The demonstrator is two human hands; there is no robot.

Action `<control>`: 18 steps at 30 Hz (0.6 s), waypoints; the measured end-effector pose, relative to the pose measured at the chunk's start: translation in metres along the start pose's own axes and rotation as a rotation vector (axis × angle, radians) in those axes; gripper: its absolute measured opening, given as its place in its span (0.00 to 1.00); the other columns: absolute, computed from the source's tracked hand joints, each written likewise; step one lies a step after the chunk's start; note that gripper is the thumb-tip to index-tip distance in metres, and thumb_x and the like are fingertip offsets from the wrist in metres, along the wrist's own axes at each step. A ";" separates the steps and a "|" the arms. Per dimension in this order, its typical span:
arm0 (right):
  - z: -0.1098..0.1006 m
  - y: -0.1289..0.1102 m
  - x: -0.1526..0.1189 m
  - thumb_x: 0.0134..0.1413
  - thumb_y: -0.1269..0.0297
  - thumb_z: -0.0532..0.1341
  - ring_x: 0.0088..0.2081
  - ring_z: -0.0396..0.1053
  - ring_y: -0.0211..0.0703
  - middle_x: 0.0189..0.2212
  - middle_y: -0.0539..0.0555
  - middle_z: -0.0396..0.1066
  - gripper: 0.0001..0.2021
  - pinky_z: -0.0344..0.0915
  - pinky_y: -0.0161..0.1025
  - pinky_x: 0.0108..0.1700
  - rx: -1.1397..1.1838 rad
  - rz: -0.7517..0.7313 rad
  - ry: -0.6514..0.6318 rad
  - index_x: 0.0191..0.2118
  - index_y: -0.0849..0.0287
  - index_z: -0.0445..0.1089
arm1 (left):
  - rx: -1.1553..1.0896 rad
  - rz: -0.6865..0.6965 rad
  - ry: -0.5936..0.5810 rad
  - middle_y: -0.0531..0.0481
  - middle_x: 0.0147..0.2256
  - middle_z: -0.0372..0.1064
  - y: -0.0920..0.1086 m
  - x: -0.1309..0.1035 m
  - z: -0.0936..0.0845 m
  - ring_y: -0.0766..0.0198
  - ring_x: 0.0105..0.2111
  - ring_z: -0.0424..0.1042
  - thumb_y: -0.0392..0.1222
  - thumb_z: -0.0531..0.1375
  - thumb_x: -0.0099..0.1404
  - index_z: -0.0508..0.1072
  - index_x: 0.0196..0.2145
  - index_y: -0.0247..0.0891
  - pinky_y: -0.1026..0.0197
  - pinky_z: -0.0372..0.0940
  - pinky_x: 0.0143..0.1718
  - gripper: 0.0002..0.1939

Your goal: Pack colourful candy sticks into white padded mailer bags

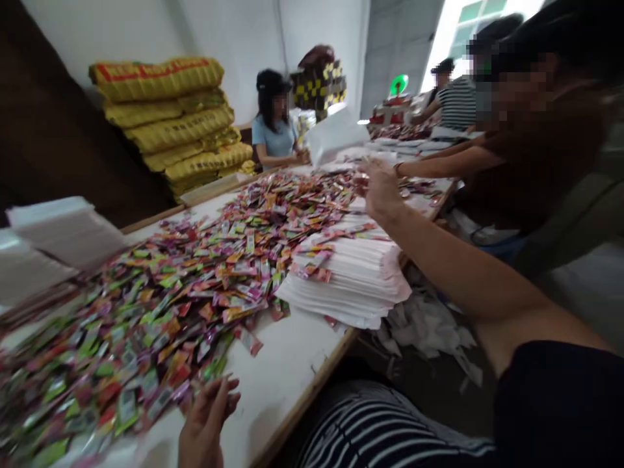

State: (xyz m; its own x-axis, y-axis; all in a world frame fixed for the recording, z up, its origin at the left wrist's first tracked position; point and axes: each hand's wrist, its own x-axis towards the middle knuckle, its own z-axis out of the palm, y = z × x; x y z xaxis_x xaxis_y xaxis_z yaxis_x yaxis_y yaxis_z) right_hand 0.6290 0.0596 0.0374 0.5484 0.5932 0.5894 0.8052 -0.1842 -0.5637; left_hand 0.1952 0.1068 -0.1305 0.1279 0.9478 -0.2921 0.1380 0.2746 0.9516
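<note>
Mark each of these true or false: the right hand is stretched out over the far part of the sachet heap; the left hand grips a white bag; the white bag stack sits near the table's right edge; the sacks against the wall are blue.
1. The right hand is stretched out over the far part of the sachet heap. True.
2. The left hand grips a white bag. False: it lies open at the near edge of the sachets, holding nothing visible.
3. The white bag stack sits near the right edge of the table. True.
4. The sacks against the wall are blue. False: yellow.
</note>
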 end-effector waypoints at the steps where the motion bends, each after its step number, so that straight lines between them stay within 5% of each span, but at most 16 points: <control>1: 0.006 -0.003 -0.013 0.68 0.60 0.45 0.34 0.73 0.43 0.41 0.61 0.72 0.20 0.68 0.38 0.31 0.061 0.062 0.044 0.58 0.61 0.63 | 0.010 -0.006 0.001 0.49 0.34 0.77 -0.001 -0.005 0.007 0.61 0.31 0.74 0.62 0.72 0.34 0.76 0.34 0.38 0.59 0.70 0.35 0.33; 3: 0.025 -0.018 -0.057 0.68 0.60 0.44 0.36 0.73 0.44 0.42 0.59 0.72 0.19 0.70 0.39 0.34 0.227 0.106 0.016 0.55 0.58 0.65 | 0.055 -0.038 -0.058 0.48 0.32 0.77 -0.003 -0.010 0.020 0.63 0.30 0.73 0.61 0.72 0.36 0.75 0.35 0.36 0.60 0.68 0.35 0.32; 7: 0.070 -0.045 -0.180 0.63 0.59 0.55 0.33 0.71 0.43 0.30 0.54 0.73 0.12 0.68 0.40 0.38 0.300 -0.247 -0.408 0.33 0.56 0.72 | 0.128 -0.118 -0.176 0.47 0.30 0.75 -0.013 -0.013 0.033 0.65 0.27 0.71 0.59 0.70 0.41 0.74 0.34 0.34 0.63 0.65 0.32 0.29; 10: 0.100 -0.039 -0.248 0.64 0.63 0.54 0.32 0.72 0.41 0.28 0.53 0.74 0.13 0.67 0.37 0.35 0.317 -0.287 -0.638 0.31 0.57 0.73 | 0.156 -0.109 -0.170 0.48 0.29 0.74 -0.023 -0.023 0.029 0.64 0.28 0.71 0.58 0.68 0.46 0.73 0.32 0.35 0.62 0.65 0.32 0.24; 14: 0.144 -0.028 -0.276 0.64 0.63 0.54 0.34 0.72 0.44 0.31 0.54 0.74 0.12 0.66 0.39 0.37 0.294 -0.270 -0.707 0.34 0.56 0.73 | 0.324 0.038 -0.105 0.49 0.29 0.74 -0.025 -0.050 0.012 0.62 0.30 0.71 0.53 0.62 0.56 0.75 0.32 0.37 0.61 0.64 0.34 0.15; 18: 0.186 -0.064 -0.264 0.64 0.64 0.52 0.37 0.72 0.46 0.35 0.55 0.74 0.12 0.66 0.40 0.39 0.277 -0.389 -0.810 0.39 0.56 0.73 | 0.653 0.134 0.080 0.48 0.33 0.76 -0.013 -0.070 -0.009 0.61 0.32 0.72 0.48 0.56 0.65 0.77 0.35 0.39 0.60 0.63 0.37 0.13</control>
State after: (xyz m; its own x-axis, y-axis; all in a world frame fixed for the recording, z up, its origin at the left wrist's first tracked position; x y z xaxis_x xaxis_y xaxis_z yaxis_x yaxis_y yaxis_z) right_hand 0.3902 0.0609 -0.1899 -0.1563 0.9576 0.2419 0.7594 0.2731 -0.5905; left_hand 0.1753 0.0380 -0.1213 0.1151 0.9829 -0.1436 0.6953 0.0235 0.7183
